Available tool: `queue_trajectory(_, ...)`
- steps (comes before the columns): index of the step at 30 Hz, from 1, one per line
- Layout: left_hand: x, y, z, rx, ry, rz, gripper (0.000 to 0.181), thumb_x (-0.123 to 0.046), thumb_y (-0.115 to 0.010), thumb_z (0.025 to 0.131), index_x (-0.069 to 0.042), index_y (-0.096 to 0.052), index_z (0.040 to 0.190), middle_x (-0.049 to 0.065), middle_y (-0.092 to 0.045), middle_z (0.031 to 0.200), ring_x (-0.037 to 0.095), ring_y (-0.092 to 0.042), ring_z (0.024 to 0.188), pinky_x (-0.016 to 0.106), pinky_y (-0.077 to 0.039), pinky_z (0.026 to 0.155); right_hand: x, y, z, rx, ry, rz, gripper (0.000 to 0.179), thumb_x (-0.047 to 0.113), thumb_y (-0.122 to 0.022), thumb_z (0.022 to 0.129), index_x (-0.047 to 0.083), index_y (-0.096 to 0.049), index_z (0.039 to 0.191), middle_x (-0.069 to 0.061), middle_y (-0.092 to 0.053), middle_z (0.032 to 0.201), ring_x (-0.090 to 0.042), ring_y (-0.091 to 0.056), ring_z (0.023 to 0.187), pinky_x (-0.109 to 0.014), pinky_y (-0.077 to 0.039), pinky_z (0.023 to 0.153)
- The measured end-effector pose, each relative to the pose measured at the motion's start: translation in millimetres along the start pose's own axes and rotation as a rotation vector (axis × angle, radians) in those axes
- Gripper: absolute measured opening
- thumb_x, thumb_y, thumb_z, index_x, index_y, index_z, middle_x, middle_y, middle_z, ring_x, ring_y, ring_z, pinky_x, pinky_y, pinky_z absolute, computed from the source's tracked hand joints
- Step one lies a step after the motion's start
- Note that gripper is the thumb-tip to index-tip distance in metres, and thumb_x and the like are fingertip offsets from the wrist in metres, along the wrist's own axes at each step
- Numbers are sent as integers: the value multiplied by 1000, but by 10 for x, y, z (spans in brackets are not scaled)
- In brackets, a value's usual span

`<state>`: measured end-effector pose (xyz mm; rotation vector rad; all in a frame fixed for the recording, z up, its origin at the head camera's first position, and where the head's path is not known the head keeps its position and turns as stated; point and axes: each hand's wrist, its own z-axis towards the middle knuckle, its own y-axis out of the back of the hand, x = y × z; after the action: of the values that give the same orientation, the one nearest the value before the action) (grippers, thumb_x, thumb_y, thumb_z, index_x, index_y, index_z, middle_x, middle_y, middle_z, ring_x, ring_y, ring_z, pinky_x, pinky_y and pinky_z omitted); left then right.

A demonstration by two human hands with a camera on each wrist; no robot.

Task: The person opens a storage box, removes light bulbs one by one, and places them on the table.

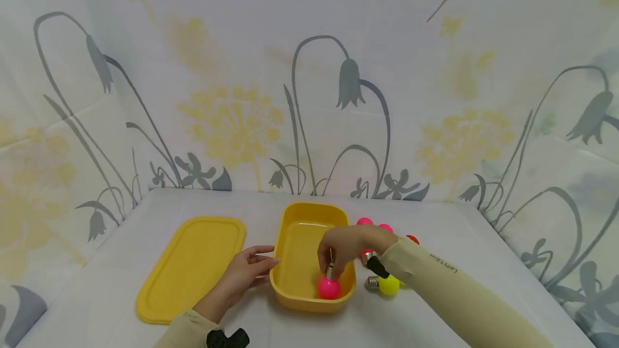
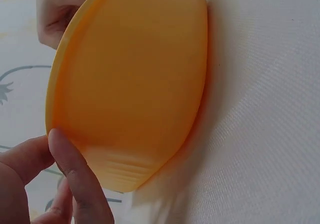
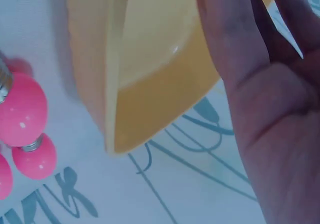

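A yellow rectangular plastic box [image 1: 296, 240] stands lidless on the white table. Inside its near end, my right hand [image 1: 342, 246] reaches over the right wall and pinches a pink light bulb [image 1: 329, 287] by its metal screw base, round end down. In the right wrist view, the palm [image 3: 280, 109] shows over the box, while the held bulb is out of sight. My left hand [image 1: 248, 270] is at the box's left side, its extended fingers touching the rim. From the left wrist view, fingertips [image 2: 61, 140] rest against the outer wall just under the rim.
A yellow lid [image 1: 191, 270] lies flat left of the box. Right of the box lie several bulbs, including a yellow bulb [image 1: 388, 285], a red bulb [image 1: 412, 239] and pink bulbs [image 3: 24, 109], partly hidden by the right arm. A flower-printed cloth [image 1: 319, 138] hangs behind the table.
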<state>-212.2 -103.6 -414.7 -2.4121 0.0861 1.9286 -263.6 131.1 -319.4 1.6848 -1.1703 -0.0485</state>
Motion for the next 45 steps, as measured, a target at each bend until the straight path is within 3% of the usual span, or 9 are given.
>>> queue_trajectory(8,7,-11,-30,82,-14,16,50,-15,-65,88,5,-46,129,10,-62,94,19,-62,74,31,-55,67,-192,-115,-273,-349,98,127,16,13,-76,78,17,-62,86,7,-59,80,-15,-54,75,-26,-51,67)
queue_trajectory(17,0,-17,-19,25,-15,37,45,-14,-64,88,3,-49,128,11,-59,95,18,-60,70,30,-55,64,-409,-415,-540,-721,67,300,20,12,-76,78,9,-59,89,-1,-60,85,-20,-58,74,-25,-54,62)
queue_trajectory(22,-3,-3,-24,12,-8,35,45,-14,-64,88,2,-50,127,11,-59,95,18,-60,69,30,-55,64,-581,-587,-670,-876,36,315,24,12,-78,75,7,-58,86,-2,-60,84,-18,-60,77,-22,-54,67)
queue_trajectory(32,18,9,-29,1,-9,6,46,-15,-66,87,2,-51,127,11,-59,95,18,-60,70,31,-55,65,-868,-807,-899,-1026,-128,316,24,12,-79,73,4,-60,85,-3,-63,84,-15,-60,72,-20,-53,65)
queue_trajectory(37,28,10,-28,-4,-22,-7,46,-14,-67,86,3,-51,126,11,-58,94,17,-60,70,30,-55,65,-937,-885,-1031,-1023,-225,315,24,13,-79,74,5,-60,86,-3,-64,89,-16,-58,75,-19,-52,64)
queue_trajectory(45,13,-2,-33,1,-14,9,48,-16,-66,87,2,-50,128,11,-59,96,18,-60,72,31,-55,66,-1077,-1028,-1245,-999,-289,320,28,11,-80,71,5,-55,81,-4,-61,86,-16,-59,76,-19,-52,67)
